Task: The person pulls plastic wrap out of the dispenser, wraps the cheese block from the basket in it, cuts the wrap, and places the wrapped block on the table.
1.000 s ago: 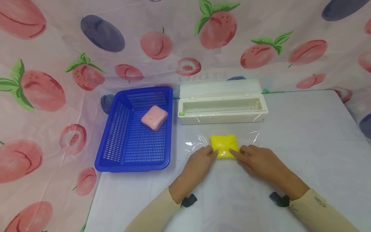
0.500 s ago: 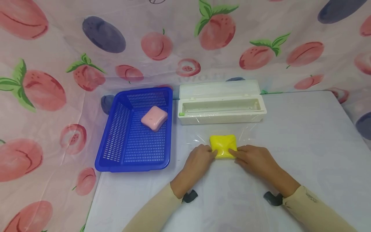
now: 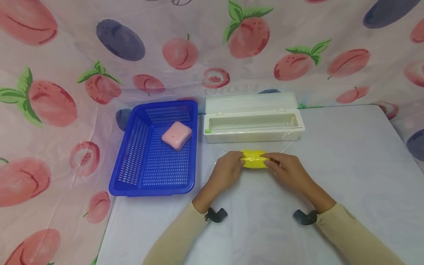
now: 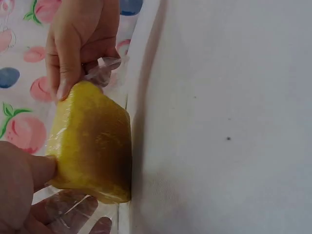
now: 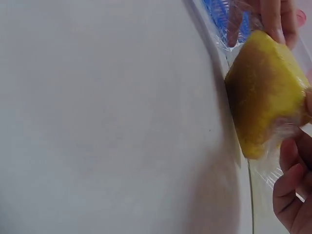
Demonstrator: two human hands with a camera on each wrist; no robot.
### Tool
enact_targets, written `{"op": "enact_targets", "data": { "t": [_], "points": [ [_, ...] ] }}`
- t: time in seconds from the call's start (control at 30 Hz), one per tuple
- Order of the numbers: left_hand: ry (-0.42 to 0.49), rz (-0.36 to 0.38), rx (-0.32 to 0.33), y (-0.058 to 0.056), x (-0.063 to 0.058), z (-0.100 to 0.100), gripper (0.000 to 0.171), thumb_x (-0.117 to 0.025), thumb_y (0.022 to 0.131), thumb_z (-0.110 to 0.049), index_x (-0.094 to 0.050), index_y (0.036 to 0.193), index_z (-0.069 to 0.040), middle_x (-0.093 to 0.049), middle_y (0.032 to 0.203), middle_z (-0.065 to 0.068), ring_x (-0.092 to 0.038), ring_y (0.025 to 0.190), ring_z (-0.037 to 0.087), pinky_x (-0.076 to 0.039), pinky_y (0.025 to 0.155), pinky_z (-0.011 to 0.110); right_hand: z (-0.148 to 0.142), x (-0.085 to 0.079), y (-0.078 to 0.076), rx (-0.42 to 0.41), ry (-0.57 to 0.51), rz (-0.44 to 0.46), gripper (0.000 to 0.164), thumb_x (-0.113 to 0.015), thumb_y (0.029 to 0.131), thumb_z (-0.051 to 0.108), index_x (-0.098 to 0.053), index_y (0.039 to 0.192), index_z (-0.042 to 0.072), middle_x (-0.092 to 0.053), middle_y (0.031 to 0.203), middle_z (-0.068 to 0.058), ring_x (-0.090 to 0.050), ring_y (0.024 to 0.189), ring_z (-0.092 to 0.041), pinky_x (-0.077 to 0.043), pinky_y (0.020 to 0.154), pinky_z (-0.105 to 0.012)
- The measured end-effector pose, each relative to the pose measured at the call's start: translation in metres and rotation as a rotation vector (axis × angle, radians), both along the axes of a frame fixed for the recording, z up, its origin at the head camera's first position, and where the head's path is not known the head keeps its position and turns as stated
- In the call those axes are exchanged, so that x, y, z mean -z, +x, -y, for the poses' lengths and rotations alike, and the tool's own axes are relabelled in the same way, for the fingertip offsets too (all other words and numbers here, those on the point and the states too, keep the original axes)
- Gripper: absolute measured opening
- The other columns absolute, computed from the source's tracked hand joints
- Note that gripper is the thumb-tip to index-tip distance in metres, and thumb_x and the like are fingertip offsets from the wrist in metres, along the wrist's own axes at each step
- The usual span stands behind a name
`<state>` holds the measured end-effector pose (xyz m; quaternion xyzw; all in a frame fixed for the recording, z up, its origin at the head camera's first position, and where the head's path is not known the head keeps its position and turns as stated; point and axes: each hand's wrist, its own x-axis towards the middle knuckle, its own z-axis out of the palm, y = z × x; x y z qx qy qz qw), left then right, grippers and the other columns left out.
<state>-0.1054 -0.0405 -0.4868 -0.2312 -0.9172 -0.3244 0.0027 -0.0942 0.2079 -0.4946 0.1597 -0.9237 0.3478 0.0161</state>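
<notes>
Between my two hands a yellow block [image 3: 254, 159], shaped like a thick soap bar and covered in clear film, stands tipped up on its edge. My left hand [image 3: 226, 170] pinches its left end between thumb and fingers. The right hand [image 3: 289, 170] holds the opposite end the same way. From the left wrist, the broad underside of the yellow block [image 4: 95, 141] shows, with crumpled clear plastic film [image 4: 68, 210] loose around its ends. Loose film [image 5: 273, 170] also hangs by the right fingers in the right wrist view.
Behind the hands stands a long white cling film box [image 3: 254, 136] with its lid raised. To the left is a blue perforated basket [image 3: 152, 189] containing a pink soap-like block [image 3: 177, 135]. All stand on a white-covered table [image 3: 347, 154] against a fruit-print cloth [image 3: 198, 22].
The yellow block lay flat on the film with both hands at its near edge. Now it is tipped up and a little farther away, held at both ends.
</notes>
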Motion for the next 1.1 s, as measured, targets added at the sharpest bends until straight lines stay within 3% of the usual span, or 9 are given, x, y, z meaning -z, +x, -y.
{"op": "enact_targets", "data": {
  "t": [0.13, 0.2, 0.3, 0.37, 0.47, 0.6, 0.83, 1.0, 1.1],
  "points": [
    [0.101, 0.049, -0.102, -0.014, 0.003, -0.007, 0.029, -0.054, 0.106, -0.025, -0.066, 0.128, -0.009, -0.072, 0.125, 0.007, -0.068, 0.115, 0.023, -0.055, 0.096, 0.037, 0.005, -0.001, -0.013, 0.036, -0.024, -0.061, 0.03, -0.062, 0.103, 0.027, -0.07, 0.129, 0.013, -0.074, 0.108, -0.008, -0.061, 0.099, -0.026, -0.049, 0.083, -0.044],
    [0.152, 0.056, -0.155, -0.021, 0.006, -0.012, 0.029, -0.054, 0.107, -0.027, -0.065, 0.128, -0.011, -0.073, 0.123, 0.008, -0.07, 0.112, 0.023, -0.057, 0.092, 0.037, 0.007, 0.0, -0.019, 0.041, -0.038, -0.078, 0.037, -0.067, 0.1, 0.027, -0.067, 0.133, 0.012, -0.071, 0.111, -0.011, -0.059, 0.104, -0.029, -0.047, 0.087, -0.047],
    [0.219, 0.055, -0.209, -0.03, 0.01, -0.017, 0.027, -0.054, 0.106, -0.028, -0.064, 0.124, -0.011, -0.074, 0.121, 0.009, -0.07, 0.112, 0.024, -0.057, 0.093, 0.037, 0.01, 0.002, -0.028, 0.046, -0.044, -0.096, 0.052, -0.077, 0.092, 0.026, -0.062, 0.139, 0.009, -0.063, 0.109, -0.012, -0.059, 0.098, -0.028, -0.048, 0.084, -0.046],
    [0.247, 0.071, -0.206, -0.035, 0.012, -0.019, 0.027, -0.056, 0.106, -0.03, -0.063, 0.123, -0.01, -0.073, 0.121, 0.009, -0.068, 0.117, 0.023, -0.055, 0.097, 0.038, 0.01, 0.005, -0.033, 0.059, -0.056, -0.106, 0.06, -0.082, 0.088, 0.023, -0.059, 0.141, 0.007, -0.059, 0.111, -0.014, -0.057, 0.097, -0.028, -0.046, 0.083, -0.045],
    [0.24, 0.111, -0.158, -0.04, 0.015, -0.02, 0.037, -0.067, 0.1, -0.033, -0.06, 0.128, -0.01, -0.067, 0.129, 0.007, -0.062, 0.124, 0.022, -0.051, 0.104, 0.037, 0.011, 0.007, -0.039, 0.088, -0.074, -0.098, 0.058, -0.08, 0.09, 0.021, -0.057, 0.141, 0.007, -0.057, 0.123, -0.018, -0.059, 0.108, -0.032, -0.048, 0.089, -0.048],
    [0.205, 0.122, -0.109, -0.043, 0.02, -0.018, 0.054, -0.076, 0.093, -0.034, -0.055, 0.136, -0.01, -0.062, 0.136, 0.007, -0.058, 0.129, 0.023, -0.047, 0.11, 0.038, 0.009, 0.006, -0.043, 0.115, -0.101, 0.01, 0.053, -0.071, 0.097, 0.032, -0.051, 0.14, 0.008, -0.06, 0.135, -0.022, -0.059, 0.12, -0.04, -0.048, 0.097, -0.058],
    [0.189, 0.188, -0.144, -0.042, 0.019, -0.016, 0.051, -0.066, 0.097, -0.045, -0.051, 0.138, -0.018, -0.069, 0.131, 0.012, -0.065, 0.124, 0.028, -0.053, 0.101, 0.043, 0.006, 0.003, -0.049, 0.149, -0.067, 0.181, 0.053, -0.058, 0.099, 0.054, -0.05, 0.132, 0.013, -0.066, 0.13, -0.02, -0.062, 0.118, -0.039, -0.047, 0.1, -0.061],
    [0.162, 0.266, -0.201, -0.042, 0.016, -0.018, 0.054, -0.063, 0.098, -0.051, -0.052, 0.139, -0.018, -0.069, 0.13, 0.015, -0.067, 0.12, 0.029, -0.054, 0.096, 0.045, 0.008, 0.007, -0.052, 0.18, -0.06, 0.178, 0.054, -0.058, 0.098, 0.057, -0.056, 0.129, 0.013, -0.07, 0.119, -0.015, -0.062, 0.101, -0.03, -0.049, 0.09, -0.052],
    [0.162, 0.293, -0.246, -0.043, 0.015, -0.02, 0.052, -0.062, 0.098, -0.053, -0.054, 0.135, -0.017, -0.072, 0.122, 0.015, -0.069, 0.108, 0.024, -0.055, 0.086, 0.041, 0.011, 0.009, -0.053, 0.207, -0.065, 0.167, 0.056, -0.059, 0.098, 0.059, -0.059, 0.128, 0.012, -0.071, 0.119, -0.015, -0.062, 0.098, -0.029, -0.048, 0.088, -0.048]
  ]
}}
